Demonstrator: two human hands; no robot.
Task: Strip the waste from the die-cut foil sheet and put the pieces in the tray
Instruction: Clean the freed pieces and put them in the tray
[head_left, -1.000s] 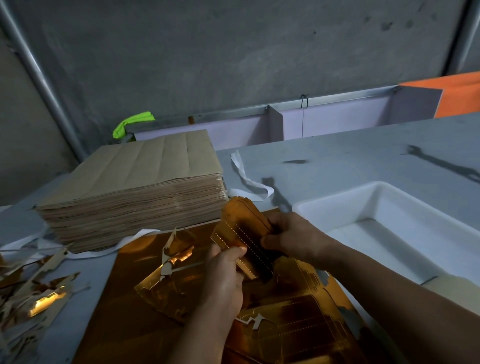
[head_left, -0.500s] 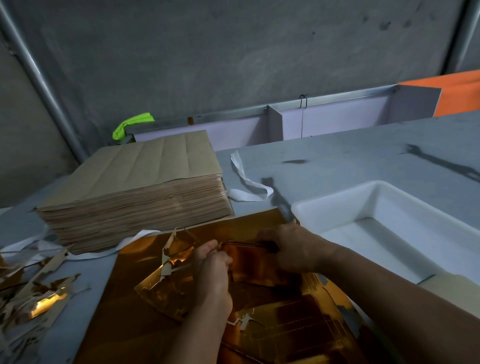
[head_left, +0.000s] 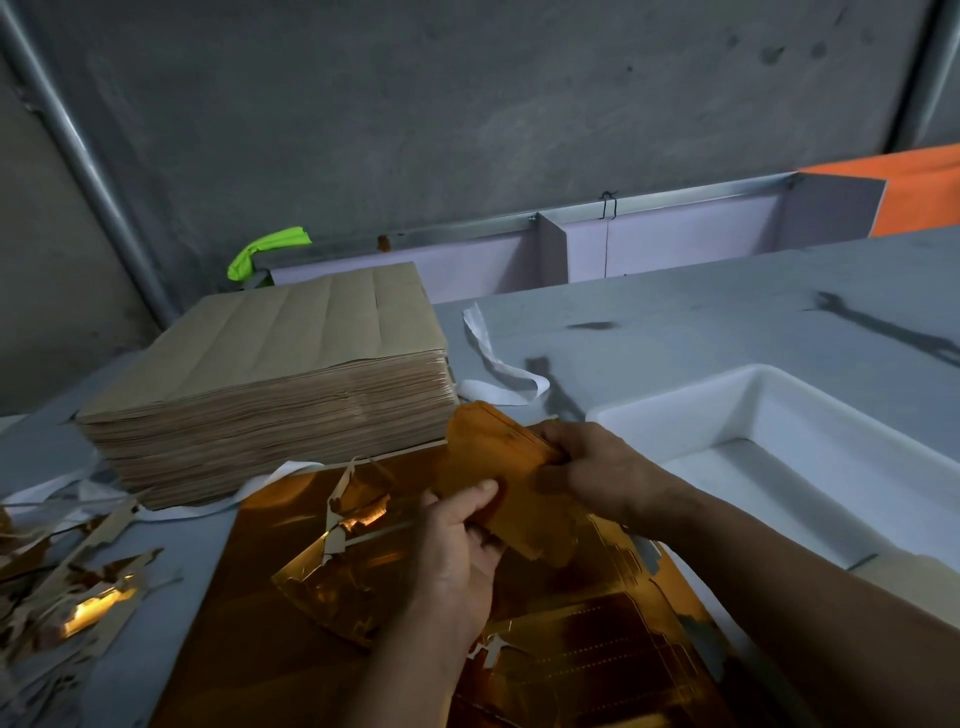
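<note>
Two hands, left (head_left: 457, 551) and right (head_left: 602, 473), grip one foil piece (head_left: 493, 457) (lifted) near one tray (head_left: 675, 415).

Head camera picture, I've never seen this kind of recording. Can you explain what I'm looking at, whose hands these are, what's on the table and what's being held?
There is no machine here. The picture comes from a camera worn on a person's head, looking forward and down, so the two arms reaching in from the bottom are that person's own. The left hand and the right hand together hold a gold piece over a large shiny foil sheet that lies on the grey table. Torn waste curls up from the sheet beside the left hand. To the right stands a white tray, meant for the pieces. Behind the sheet sits a thick stack of brown paper. At the far left lies a heap of scraps.
</note>
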